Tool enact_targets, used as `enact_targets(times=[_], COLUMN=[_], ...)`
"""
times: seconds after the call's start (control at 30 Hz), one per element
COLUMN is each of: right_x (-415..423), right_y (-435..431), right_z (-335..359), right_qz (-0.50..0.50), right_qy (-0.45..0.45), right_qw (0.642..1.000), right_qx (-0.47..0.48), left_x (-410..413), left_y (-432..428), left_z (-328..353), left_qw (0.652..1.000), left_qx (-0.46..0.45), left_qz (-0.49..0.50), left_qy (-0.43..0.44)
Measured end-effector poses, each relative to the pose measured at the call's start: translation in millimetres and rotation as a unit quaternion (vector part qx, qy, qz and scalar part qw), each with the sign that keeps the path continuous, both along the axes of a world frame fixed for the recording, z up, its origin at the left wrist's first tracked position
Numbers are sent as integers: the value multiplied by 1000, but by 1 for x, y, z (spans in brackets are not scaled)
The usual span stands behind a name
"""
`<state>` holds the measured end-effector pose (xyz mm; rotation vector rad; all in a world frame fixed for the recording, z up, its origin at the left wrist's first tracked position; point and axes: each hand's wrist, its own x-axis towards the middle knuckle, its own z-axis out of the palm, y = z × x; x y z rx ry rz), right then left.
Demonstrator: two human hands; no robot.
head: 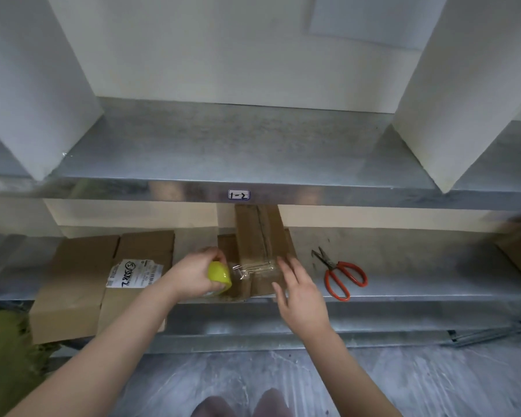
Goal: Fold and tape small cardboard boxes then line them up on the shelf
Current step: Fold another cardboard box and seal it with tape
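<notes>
brown cardboard box point(260, 254) on galvanized shelf point(403, 266); left hand point(193, 276) grips yellow tape roll point(220, 276), clear strip point(253, 267) stretched across box; right hand point(298, 291), fingers straight, presses box.

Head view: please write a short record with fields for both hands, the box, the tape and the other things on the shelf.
left hand: grips the yellow tape roll
right hand: fingers straight, laid on the box
tape strip: clear, runs from the roll across the box's near end
scissors: red handles, lying on the shelf, right of the box
flat cardboard: left of the box, bears a white label
</notes>
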<state>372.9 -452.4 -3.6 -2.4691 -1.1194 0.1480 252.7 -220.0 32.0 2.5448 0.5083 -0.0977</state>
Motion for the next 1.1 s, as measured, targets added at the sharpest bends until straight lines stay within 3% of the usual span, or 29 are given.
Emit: enact_targets(times=[0.17,0.47,0.63,0.87,1.1], right_x=[1,-13,-38,-75,-99], right_y=[-3,9,40,92,104], right_z=[-3,7,32,43,25], right_qz=[-13,-20,25,-17,-64], right_qy=[11,-115,-134,76,185], right_qw=[1000,993,988,992,960], right_qx=[-18,26,69,100,200], left_x=[-6,-13,-18,-42,-65], left_y=[17,30,20,4,2], left_z=[1,8,15,18,13], left_qw=[997,998,995,990,991], left_qx=[72,28,36,40,20], left_qz=[-37,-19,-17,-25,-15], left_qy=[-4,-62,-92,-135,-131])
